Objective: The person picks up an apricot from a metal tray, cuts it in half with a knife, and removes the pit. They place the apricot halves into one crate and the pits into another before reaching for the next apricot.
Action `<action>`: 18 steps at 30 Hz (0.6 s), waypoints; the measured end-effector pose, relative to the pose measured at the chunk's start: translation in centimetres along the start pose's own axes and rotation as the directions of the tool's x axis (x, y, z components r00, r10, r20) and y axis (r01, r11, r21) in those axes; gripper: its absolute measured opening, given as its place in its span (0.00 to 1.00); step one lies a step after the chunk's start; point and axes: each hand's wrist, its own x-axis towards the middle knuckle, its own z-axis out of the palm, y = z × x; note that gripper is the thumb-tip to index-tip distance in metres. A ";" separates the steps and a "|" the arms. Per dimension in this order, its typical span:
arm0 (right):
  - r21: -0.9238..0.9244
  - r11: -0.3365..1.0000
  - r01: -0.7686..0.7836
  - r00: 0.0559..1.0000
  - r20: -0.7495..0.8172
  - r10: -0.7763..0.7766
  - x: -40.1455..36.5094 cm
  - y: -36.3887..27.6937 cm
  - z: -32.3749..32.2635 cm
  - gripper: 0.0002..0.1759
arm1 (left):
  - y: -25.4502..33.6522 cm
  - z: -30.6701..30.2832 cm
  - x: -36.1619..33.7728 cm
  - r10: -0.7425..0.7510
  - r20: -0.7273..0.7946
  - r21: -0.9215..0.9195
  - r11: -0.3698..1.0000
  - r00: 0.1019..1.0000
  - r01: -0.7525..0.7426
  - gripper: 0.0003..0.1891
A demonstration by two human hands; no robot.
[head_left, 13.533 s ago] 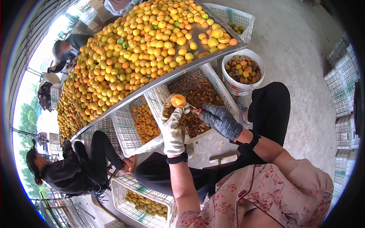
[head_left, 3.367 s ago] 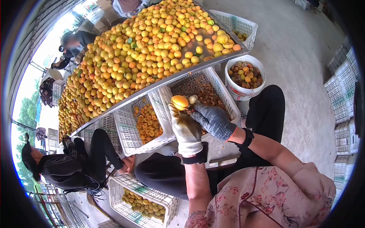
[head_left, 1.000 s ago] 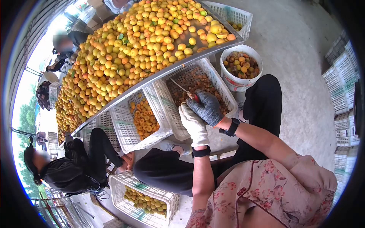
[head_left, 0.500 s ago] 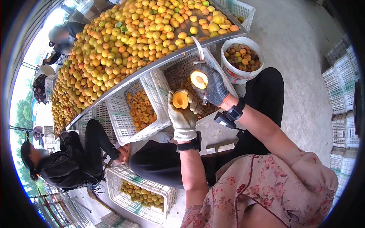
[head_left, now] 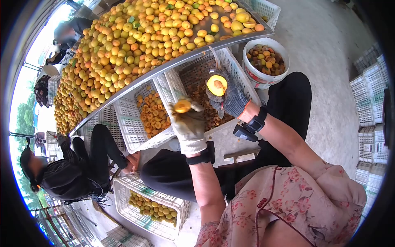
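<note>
My left hand (head_left: 188,125), in a white glove, has an apricot half (head_left: 182,106) at its fingers, near the divider between two white crates; the fingers are blurred. My right hand (head_left: 230,96), in a dark grey glove, holds an apricot half (head_left: 217,85) with its cut face and pit showing. A small metal blade (head_left: 221,112) sticks out below that hand. Under the hands, a crate (head_left: 242,74) holds dark pits or scraps. The crate to its left (head_left: 133,142) contains pitted apricot halves (head_left: 153,115).
A metal table (head_left: 164,68) heaped with whole apricots spans the top. At right of the crates stands a white bucket (head_left: 255,78) of fruit. Another crate of apricots (head_left: 181,206) is at the bottom. A person in black (head_left: 61,179) sits at left; stacked crates (head_left: 372,111) line the right.
My left hand has moved left with its apricot half, toward the crate of halves. My right hand has shifted slightly, and the pit now shows in its half from a turned angle.
</note>
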 end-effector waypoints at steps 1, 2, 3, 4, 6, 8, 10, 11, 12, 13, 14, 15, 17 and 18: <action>0.007 1.000 0.003 1.000 -0.025 -0.003 0.1 0.2 0.0 0.17 | 1.4 -1.0 1.2 0.021 0.095 -0.091 0.996 0.995 -0.012 0.18; 0.014 1.000 0.012 0.999 -0.051 -0.011 0.2 0.1 0.1 0.16 | 3.4 -4.1 3.3 0.181 0.440 0.049 0.973 0.879 -0.225 0.27; -0.029 0.999 0.040 0.997 -0.059 -0.042 0.3 0.2 0.3 0.16 | 5.8 -4.3 4.1 0.199 0.193 0.127 0.966 0.961 -0.226 0.32; -0.033 0.999 0.012 0.997 -0.073 -0.015 0.2 0.3 0.5 0.14 | 7.1 -4.4 4.4 0.226 -0.071 0.205 0.957 0.972 -0.207 0.38; -0.099 0.992 0.077 0.995 -0.055 -0.083 0.2 0.5 1.2 0.12 | 6.7 -4.6 6.1 0.161 0.002 0.428 0.892 0.987 -0.146 0.44; -0.086 0.994 0.064 0.996 -0.049 -0.068 0.9 1.2 0.4 0.11 | 2.9 -0.6 2.8 0.267 -0.249 0.637 0.769 0.931 -0.050 0.40; -0.180 0.970 0.161 0.986 -0.006 -0.165 2.3 2.6 -1.0 0.12 | -0.5 1.2 0.8 0.146 -0.116 0.736 0.677 0.982 -0.014 0.33; -0.527 0.728 0.439 0.885 0.111 -0.453 2.4 3.6 -1.1 0.13 | -2.0 0.2 1.0 0.076 0.094 0.843 0.525 0.993 -0.120 0.28; -0.393 0.842 0.369 0.920 0.030 -0.390 3.3 3.6 -1.6 0.13 | -3.0 0.5 0.1 0.027 0.133 0.874 0.467 0.991 -0.130 0.25; -0.528 0.744 0.409 0.886 0.036 -0.462 3.3 3.6 -1.7 0.13 | -4.4 1.3 -0.4 0.106 0.105 0.852 0.504 0.989 -0.145 0.24; -0.648 0.627 0.433 0.847 0.055 -0.528 3.1 3.6 -1.9 0.12 | -5.5 1.9 -0.7 0.186 0.072 0.829 0.536 0.980 -0.163 0.23; -0.845 0.201 0.496 0.718 0.268 -0.643 2.8 3.3 -2.5 0.12 | -6.3 1.4 -0.9 0.216 0.079 0.795 0.575 0.973 -0.192 0.23; -0.731 0.489 0.476 0.773 0.082 -0.629 1.8 2.7 -0.3 0.11 | -6.6 1.1 -1.2 0.301 0.094 0.817 0.521 0.949 -0.246 0.22; -0.542 0.722 0.430 0.822 -0.096 -0.561 1.4 2.5 0.4 0.10 | -6.6 0.9 -1.2 0.303 0.092 0.821 0.516 0.948 -0.244 0.22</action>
